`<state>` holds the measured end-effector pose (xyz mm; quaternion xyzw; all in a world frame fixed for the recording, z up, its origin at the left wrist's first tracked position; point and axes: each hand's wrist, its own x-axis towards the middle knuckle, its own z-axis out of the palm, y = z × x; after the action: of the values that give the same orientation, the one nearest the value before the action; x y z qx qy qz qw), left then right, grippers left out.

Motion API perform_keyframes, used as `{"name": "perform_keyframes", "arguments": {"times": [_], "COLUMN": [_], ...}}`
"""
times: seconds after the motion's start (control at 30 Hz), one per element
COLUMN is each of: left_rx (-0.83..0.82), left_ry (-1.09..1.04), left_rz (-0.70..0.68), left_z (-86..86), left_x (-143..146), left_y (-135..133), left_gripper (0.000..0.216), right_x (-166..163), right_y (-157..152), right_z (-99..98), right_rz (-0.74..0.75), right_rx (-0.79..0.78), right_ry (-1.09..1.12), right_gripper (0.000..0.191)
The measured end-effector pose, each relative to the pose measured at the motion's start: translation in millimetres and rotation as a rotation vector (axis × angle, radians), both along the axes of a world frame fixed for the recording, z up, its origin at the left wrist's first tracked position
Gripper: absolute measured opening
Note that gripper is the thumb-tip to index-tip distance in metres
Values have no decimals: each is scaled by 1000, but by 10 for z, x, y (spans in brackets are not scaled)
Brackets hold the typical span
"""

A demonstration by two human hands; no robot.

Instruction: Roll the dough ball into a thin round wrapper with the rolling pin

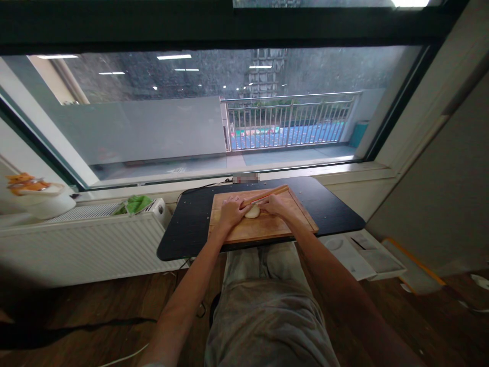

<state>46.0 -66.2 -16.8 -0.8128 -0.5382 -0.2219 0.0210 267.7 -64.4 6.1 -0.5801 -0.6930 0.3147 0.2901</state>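
My forearms reach over my lap to a wooden board on a black desk. My left hand and right hand sit close together, cupped around pale dough at the board's middle. A rolling pin lies just behind. Far left, a white bowl holds something orange.

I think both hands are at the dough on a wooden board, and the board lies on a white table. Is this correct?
Not quite: the table is black, not white. The head view shows the left hand and right hand at the dough on the wooden board, which lies on that black table.
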Motion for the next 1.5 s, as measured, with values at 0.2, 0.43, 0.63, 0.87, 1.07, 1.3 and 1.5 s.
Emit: {"name": "perform_keyframes", "arguments": {"times": [0.2, 0.43, 0.63, 0.87, 1.07, 1.3, 1.5], "left_rx": [5, 9, 0, -9, 2, 28, 46], "left_ry": [-12, -4, 26, 16, -7, -40, -105], "left_rz": [6, 5, 4, -1, -15, -12, -25], "left_z": [-25, -48, -43, -28, -31, -50, -82], "left_x": [0, -13, -20, -23, -14, -5, -9], "left_y": [13, 34, 45, 45, 29, 31, 44], "left_gripper": [44, 44, 42, 42, 41, 39, 34], "right_x": [-7, 29, 55, -70, -92, 30, 30], "right_y": [-43, -22, 14, -5, -54, -207, -261], "right_z": [19, 19, 42, 52, 76, 69, -45], "right_rz": [2, -43, 59, -50, -51, 41, 43], "right_rx": [-169, -309, -367, -408, -320, -192, -72], "right_ry": [106, 212, 274, 244, 210, 333, 425], "right_gripper": [46, 52, 41, 48, 50, 45, 39]}}
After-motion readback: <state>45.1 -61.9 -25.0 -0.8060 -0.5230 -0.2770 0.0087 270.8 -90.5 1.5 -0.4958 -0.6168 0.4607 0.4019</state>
